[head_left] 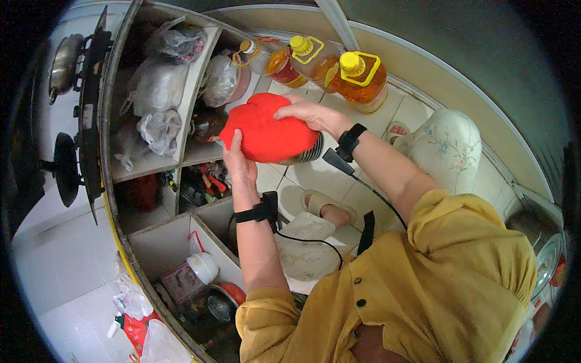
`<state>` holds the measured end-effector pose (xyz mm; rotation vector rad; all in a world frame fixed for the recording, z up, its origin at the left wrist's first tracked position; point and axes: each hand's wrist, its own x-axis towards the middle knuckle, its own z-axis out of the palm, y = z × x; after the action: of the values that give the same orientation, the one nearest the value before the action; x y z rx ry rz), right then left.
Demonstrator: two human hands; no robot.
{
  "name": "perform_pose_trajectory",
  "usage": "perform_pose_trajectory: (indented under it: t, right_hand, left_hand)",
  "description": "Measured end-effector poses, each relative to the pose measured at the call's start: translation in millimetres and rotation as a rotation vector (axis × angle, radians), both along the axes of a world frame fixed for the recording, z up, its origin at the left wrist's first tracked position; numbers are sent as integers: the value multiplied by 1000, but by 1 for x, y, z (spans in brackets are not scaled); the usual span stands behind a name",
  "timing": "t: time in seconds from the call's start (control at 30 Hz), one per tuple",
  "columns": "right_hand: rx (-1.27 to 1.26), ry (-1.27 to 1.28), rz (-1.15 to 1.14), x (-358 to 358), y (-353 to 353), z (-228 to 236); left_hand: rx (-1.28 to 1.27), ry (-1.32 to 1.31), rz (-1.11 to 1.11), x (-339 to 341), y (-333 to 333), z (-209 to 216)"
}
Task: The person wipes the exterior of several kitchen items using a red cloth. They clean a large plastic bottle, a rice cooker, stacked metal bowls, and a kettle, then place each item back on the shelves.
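Note:
Between both my hands is a bright red, smooth bundle [266, 133] that looks like cloth or a soft bag; what it contains, if anything, is hidden. My left hand [238, 160] grips its near left edge, thumb laid on top. From the far right side my right hand [302, 114] holds it, thumb also on the upper face and fingers partly out of sight. Just under the bundle's right edge shows a ridged, round grey-brown object [311, 151], mostly covered. Both wrists wear black straps with cables.
Large yellow-capped oil bottles [363, 85] stand on the tiled floor along the far wall. Open cabinet shelves [196, 91] to the left hold tied plastic bags [160, 130] and assorted tools [209, 181]. A stove [91, 115] sits above them at far left. My sandalled foot [333, 212] is below.

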<state>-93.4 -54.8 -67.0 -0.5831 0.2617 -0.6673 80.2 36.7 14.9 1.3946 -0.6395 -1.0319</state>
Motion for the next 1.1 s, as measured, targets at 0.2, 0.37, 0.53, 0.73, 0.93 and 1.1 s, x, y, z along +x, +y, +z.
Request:
perform_pose_trajectory:
  t: [0.2,0.37,0.53,0.73,0.93,1.1]
  right_hand:
    - [-236,200,-213,-13,-6,5]
    - [-1209,465,-366,-8,11,44]
    - [-932,731,-321,-6,11,51]
    - [-1122,942,-877,-2,-10,14]
    - [-1418,877,-489,55,52,-49]
    - [-752,1020,-628,26,20,-98]
  left_hand:
    - [-34,41,-3,20,6,7]
    - [54,245,-91,14,2,18]
    - [-70,176,-93,22,-7,33]
    - [293,-996,-339,59,-1,-16]
    - [384,-1018,-675,67,6,-91]
    - [201,-1242,-454,58,10,-82]
